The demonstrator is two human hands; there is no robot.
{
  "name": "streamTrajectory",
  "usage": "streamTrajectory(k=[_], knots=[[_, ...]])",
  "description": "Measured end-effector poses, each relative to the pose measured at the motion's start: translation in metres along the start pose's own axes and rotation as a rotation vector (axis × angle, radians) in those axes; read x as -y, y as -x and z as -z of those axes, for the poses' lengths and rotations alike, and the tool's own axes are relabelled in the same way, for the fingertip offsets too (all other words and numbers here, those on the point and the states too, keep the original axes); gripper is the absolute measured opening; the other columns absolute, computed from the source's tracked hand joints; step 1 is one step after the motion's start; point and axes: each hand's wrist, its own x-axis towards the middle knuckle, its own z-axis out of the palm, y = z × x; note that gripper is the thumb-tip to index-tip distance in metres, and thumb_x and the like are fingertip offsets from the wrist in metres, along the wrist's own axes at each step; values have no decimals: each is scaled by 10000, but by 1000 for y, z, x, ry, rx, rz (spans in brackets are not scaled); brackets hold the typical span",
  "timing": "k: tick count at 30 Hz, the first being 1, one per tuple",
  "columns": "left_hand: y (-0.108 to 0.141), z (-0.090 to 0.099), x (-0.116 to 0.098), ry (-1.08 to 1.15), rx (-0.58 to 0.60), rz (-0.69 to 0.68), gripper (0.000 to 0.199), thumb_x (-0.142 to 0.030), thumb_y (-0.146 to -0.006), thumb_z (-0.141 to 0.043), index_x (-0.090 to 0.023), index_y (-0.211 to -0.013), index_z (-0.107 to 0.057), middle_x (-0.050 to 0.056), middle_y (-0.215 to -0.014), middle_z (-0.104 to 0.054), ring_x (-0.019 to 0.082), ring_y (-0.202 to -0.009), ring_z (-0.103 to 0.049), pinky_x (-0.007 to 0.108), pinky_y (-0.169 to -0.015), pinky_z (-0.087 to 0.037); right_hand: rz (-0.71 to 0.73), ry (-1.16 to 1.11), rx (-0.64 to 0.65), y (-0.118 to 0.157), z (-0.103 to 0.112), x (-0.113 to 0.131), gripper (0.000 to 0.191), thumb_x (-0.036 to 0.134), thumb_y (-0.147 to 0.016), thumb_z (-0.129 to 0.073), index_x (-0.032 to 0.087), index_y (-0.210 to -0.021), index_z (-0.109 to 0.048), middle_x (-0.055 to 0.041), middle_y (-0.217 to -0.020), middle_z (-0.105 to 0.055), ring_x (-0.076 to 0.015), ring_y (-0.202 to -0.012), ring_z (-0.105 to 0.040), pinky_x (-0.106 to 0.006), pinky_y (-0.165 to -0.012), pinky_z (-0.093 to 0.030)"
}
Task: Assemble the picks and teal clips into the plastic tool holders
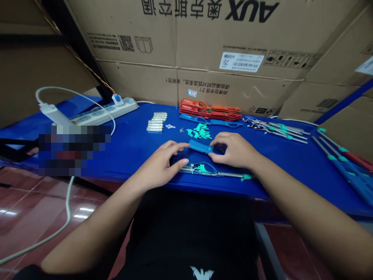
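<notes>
A curved blue plastic handle shell [201, 147] is raised a little above the table. My right hand [234, 149] grips its right end between thumb and fingers. At its left end is the index fingertip of my left hand [166, 161], whose thumb and index finger are apart; whether they touch the shell is hard to tell. Just below lies another blue handle half [208, 168], with a green trigger-like piece [202, 168], thin wires and a silver metal rod [230, 174] reaching right to a green clip [246, 177]. My left thumb is beside its left end.
Behind my hands lie green plastic pieces [201, 131], silver cylinders [155, 121], tiny screws [181, 130] and stacked red and blue shells [210, 110]. Wired rods [279, 128] and finished-looking tools [346, 163] lie right. A power strip [101, 112] stands left; a large carton [189, 46] rises behind.
</notes>
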Motion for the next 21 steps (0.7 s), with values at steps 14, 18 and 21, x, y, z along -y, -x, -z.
streamTrajectory(k=[14,18,21], knots=[[3,19,-4,-37,115,-142,412,-492,-872,-662,-251,-1205,-690,53,-1124,-674,219,-1044,-628,353,-937,-500,191,-33,120,13,-10,43,301,367,-777,-731,194,-1022,-754,-65,-953,-722,-219,-889,-646,-386,-860,-475],[1,14,0,-102,215,-149,448,-438,-835,-724,-256,-1241,-669,49,-1111,-675,234,-1063,-611,390,-968,-474,196,-30,123,13,-10,41,307,370,-793,-718,206,-1050,-749,-62,-983,-730,-225,-915,-652,-395,-883,-472],[0,12,1,-109,242,-152,396,-377,-853,-718,-255,-1227,-672,43,-1101,-673,225,-1046,-612,383,-960,-469,199,-29,138,12,-9,41,300,351,-803,-710,196,-1057,-749,-60,-982,-739,-220,-908,-657,-385,-872,-481]])
